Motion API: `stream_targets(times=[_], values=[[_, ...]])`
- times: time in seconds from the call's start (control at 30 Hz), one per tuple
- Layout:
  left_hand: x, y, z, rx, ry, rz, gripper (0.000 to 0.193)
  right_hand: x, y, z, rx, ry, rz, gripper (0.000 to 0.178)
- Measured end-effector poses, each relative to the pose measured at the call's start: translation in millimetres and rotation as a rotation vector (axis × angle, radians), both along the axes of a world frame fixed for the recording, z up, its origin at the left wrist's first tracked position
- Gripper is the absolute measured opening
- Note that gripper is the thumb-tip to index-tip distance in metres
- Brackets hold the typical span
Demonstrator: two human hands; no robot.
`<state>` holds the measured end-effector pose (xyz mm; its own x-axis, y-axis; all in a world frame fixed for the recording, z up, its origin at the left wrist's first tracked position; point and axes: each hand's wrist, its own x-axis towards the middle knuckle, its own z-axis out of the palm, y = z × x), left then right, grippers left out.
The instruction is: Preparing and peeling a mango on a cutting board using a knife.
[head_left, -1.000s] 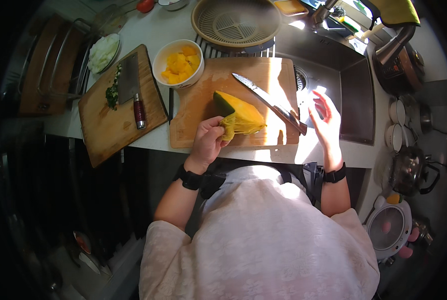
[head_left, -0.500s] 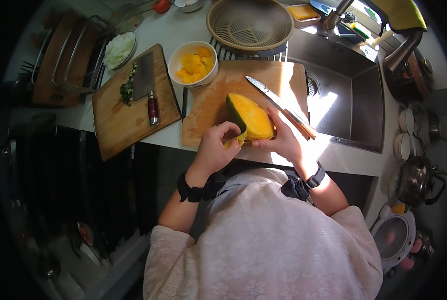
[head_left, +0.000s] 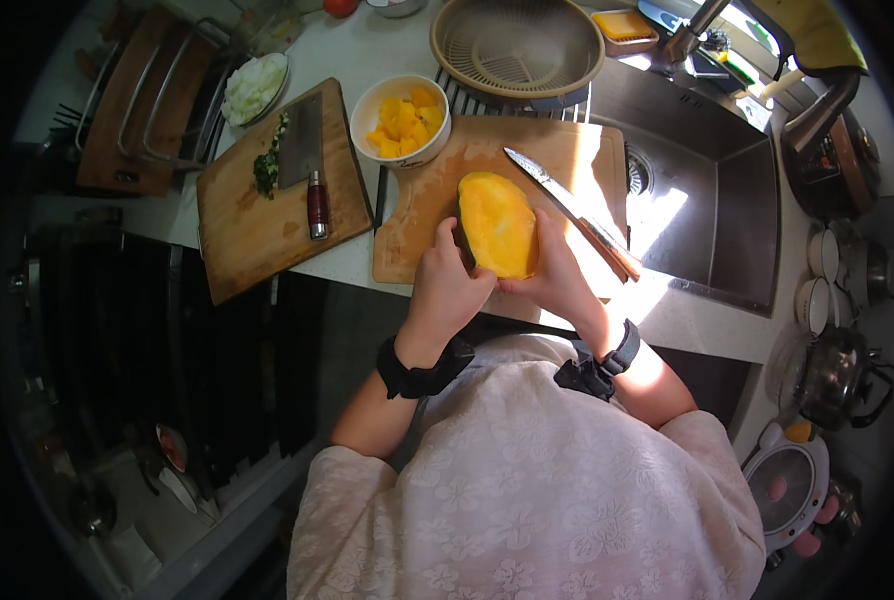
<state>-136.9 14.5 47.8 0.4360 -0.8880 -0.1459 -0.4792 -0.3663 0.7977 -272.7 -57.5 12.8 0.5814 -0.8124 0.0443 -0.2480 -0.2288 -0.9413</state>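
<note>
A large piece of mango [head_left: 500,228], yellow flesh facing up and green skin along its left edge, is held over the near part of a wooden cutting board [head_left: 407,240]. My left hand [head_left: 450,282] grips its left and lower side, and my right hand [head_left: 557,270] wraps its right side. Both thumbs meet near the lower end. To the right, a knife [head_left: 572,210] with a wooden handle lies slantwise on the board. Just behind the board's left part, a white bowl [head_left: 360,125] contains yellow mango chunks [head_left: 407,122].
On the left, a second board [head_left: 237,240] carries a cleaver [head_left: 302,145] and chopped greens [head_left: 267,172]. Behind it stands a plate of pale chopped vegetable [head_left: 255,88]. A brown colander [head_left: 517,50] sits at the back, beside the steel sink [head_left: 737,230].
The mango has turned so its cut face points more upward, and the loose skin at its lower left no longer shows. My left hand has shifted up along its side.
</note>
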Motion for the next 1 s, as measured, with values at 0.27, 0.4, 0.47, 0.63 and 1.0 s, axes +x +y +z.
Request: stream_targets(times=[0.27, 0.4, 0.47, 0.63, 1.0], values=[[14, -4, -13, -0.024, -0.023, -0.096, 0.023, 6, 3, 9, -0.103, 0.267, -0.021, 0.082], [19, -9, -7, 0.023, -0.059, -0.114, 0.011, 8, 1, 5, -0.131, 0.241, -0.031, 0.079], [21, -11, -2, 0.063, -0.028, -0.108, 0.009, 7, -2, 5, -0.103, 0.211, -0.031, 0.077], [29, -12, -5, -0.014, 0.018, -0.183, 0.010, 3, -10, 9, -0.014, 0.207, 0.038, 0.076], [30, -23, -5, -0.084, 0.334, -0.400, 0.008, -10, -41, 19, 0.109, 0.120, 0.308, 0.071]])
